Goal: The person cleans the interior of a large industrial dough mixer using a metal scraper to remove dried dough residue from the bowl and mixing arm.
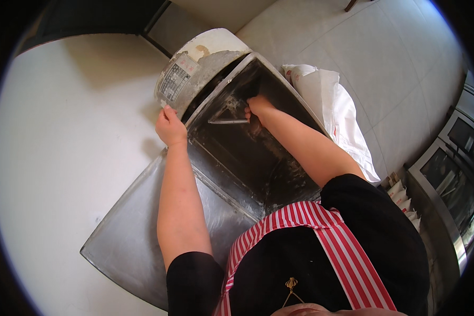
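1. The right hand [259, 108] is closed around the handle end of a tool [229, 121], inside the metal bin [234, 152].
2. The tool's long axis runs nearly level across the view, its free end pointing left.
3. The left hand [171, 127], fingers curled, is at the housing's [213, 63] edge; I cannot tell whether it grips.

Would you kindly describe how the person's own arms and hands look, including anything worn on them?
The left hand and right hand are both bare, without gloves, and no watch or bracelet shows at either wrist. The forearms are uncovered too, below short, plain black sleeves.
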Action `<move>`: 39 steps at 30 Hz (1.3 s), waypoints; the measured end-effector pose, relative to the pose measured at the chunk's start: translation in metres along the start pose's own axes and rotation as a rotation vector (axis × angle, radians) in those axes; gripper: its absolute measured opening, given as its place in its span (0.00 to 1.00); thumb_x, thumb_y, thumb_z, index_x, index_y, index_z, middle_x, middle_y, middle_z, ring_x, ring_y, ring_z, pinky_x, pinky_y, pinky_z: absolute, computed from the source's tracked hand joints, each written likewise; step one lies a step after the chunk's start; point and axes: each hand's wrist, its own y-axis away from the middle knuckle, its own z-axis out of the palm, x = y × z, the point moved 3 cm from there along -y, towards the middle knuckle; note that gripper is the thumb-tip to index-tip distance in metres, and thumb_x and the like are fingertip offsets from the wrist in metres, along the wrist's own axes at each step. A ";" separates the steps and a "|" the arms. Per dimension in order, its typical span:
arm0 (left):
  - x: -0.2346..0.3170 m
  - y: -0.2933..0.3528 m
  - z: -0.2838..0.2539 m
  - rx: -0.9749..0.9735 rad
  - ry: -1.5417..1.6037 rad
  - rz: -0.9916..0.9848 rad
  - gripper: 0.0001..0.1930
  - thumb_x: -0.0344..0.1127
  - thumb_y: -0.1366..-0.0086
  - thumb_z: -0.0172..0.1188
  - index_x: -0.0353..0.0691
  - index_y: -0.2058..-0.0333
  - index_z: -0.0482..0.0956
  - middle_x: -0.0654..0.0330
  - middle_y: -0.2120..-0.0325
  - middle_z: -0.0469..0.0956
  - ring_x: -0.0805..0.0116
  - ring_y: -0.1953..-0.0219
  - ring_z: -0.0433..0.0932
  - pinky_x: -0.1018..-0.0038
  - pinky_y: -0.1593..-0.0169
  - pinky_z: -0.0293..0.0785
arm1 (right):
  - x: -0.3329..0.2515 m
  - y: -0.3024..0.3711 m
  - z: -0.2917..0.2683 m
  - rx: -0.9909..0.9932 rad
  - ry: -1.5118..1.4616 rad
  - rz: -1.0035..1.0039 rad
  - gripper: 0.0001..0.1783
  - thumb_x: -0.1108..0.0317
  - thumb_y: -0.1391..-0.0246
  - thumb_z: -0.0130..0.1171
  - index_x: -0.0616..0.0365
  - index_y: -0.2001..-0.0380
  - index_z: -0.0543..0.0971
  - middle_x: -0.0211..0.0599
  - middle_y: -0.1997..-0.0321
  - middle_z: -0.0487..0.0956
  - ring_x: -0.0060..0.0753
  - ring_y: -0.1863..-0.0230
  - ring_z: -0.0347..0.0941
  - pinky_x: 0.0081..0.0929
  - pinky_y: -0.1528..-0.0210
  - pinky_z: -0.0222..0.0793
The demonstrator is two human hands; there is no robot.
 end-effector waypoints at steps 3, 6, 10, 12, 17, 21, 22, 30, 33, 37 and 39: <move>-0.001 0.001 -0.002 -0.006 -0.007 -0.019 0.20 0.47 0.36 0.45 0.37 0.77 0.76 0.55 0.79 0.77 0.56 0.74 0.75 0.66 0.67 0.69 | -0.005 0.006 0.005 0.007 0.045 -0.005 0.08 0.67 0.42 0.44 0.60 0.70 0.67 0.38 0.80 0.69 0.32 0.85 0.64 0.37 0.82 0.63; -0.002 0.001 -0.003 -0.003 -0.018 -0.028 0.20 0.47 0.36 0.44 0.37 0.76 0.76 0.55 0.78 0.78 0.56 0.73 0.76 0.66 0.66 0.69 | -0.005 0.007 0.007 0.013 0.062 0.000 0.09 0.66 0.42 0.44 0.60 0.72 0.67 0.37 0.81 0.69 0.32 0.84 0.64 0.37 0.81 0.62; -0.001 0.001 -0.003 -0.001 -0.020 -0.044 0.19 0.47 0.36 0.45 0.38 0.75 0.76 0.55 0.77 0.78 0.54 0.71 0.76 0.65 0.66 0.69 | 0.000 0.011 0.008 0.024 0.035 0.040 0.09 0.67 0.42 0.44 0.60 0.72 0.67 0.37 0.81 0.69 0.32 0.85 0.64 0.36 0.81 0.62; 0.000 0.001 -0.003 -0.013 0.002 -0.077 0.19 0.47 0.36 0.45 0.38 0.75 0.76 0.55 0.77 0.78 0.53 0.71 0.76 0.65 0.66 0.69 | 0.001 0.013 0.014 0.030 0.056 0.025 0.08 0.67 0.42 0.44 0.60 0.72 0.67 0.37 0.82 0.68 0.32 0.85 0.63 0.35 0.82 0.62; -0.006 0.002 -0.001 0.023 -0.037 -0.047 0.19 0.47 0.36 0.44 0.39 0.74 0.75 0.55 0.77 0.77 0.53 0.71 0.75 0.64 0.67 0.69 | -0.005 0.010 0.027 0.006 0.264 -0.084 0.12 0.73 0.47 0.41 0.64 0.81 0.70 0.43 0.85 0.70 0.38 0.88 0.67 0.39 0.85 0.66; 0.002 0.002 -0.003 -0.025 -0.056 -0.130 0.19 0.49 0.36 0.43 0.40 0.73 0.75 0.54 0.75 0.77 0.52 0.69 0.75 0.62 0.66 0.68 | -0.018 -0.015 0.006 -0.022 0.586 -0.110 0.10 0.68 0.44 0.48 0.63 0.76 0.71 0.38 0.84 0.70 0.31 0.87 0.64 0.35 0.84 0.64; 0.003 0.004 -0.004 -0.050 -0.052 -0.166 0.20 0.50 0.36 0.43 0.40 0.73 0.75 0.54 0.75 0.77 0.51 0.69 0.75 0.61 0.66 0.68 | -0.018 -0.019 0.000 -0.060 0.683 -0.151 0.10 0.69 0.45 0.48 0.63 0.76 0.71 0.38 0.84 0.70 0.30 0.87 0.64 0.36 0.83 0.64; -0.002 0.001 -0.005 0.024 -0.054 -0.104 0.20 0.49 0.38 0.43 0.39 0.77 0.73 0.54 0.80 0.75 0.49 0.72 0.73 0.61 0.68 0.68 | -0.016 -0.021 -0.013 -0.089 0.715 -0.281 0.05 0.72 0.47 0.49 0.61 0.68 0.66 0.38 0.84 0.69 0.33 0.86 0.65 0.36 0.84 0.61; 0.000 0.002 -0.004 0.004 -0.052 -0.140 0.20 0.50 0.38 0.44 0.39 0.78 0.73 0.54 0.81 0.75 0.50 0.73 0.73 0.62 0.68 0.68 | -0.008 -0.037 -0.034 0.011 0.813 -0.424 0.15 0.72 0.47 0.49 0.64 0.56 0.66 0.41 0.81 0.71 0.35 0.84 0.68 0.36 0.83 0.64; -0.001 0.002 -0.005 0.001 -0.072 -0.150 0.20 0.50 0.38 0.44 0.40 0.77 0.74 0.55 0.80 0.75 0.51 0.73 0.74 0.62 0.68 0.68 | -0.010 0.040 -0.033 0.003 0.287 -0.188 0.33 0.69 0.44 0.48 0.56 0.37 0.48 0.38 0.78 0.69 0.31 0.82 0.66 0.34 0.80 0.63; -0.003 0.003 -0.003 -0.004 -0.064 -0.161 0.20 0.50 0.38 0.44 0.40 0.77 0.74 0.56 0.80 0.76 0.51 0.72 0.74 0.62 0.67 0.68 | -0.018 0.063 -0.028 0.024 0.216 -0.193 0.21 0.66 0.42 0.47 0.57 0.47 0.58 0.35 0.79 0.68 0.28 0.83 0.62 0.31 0.79 0.63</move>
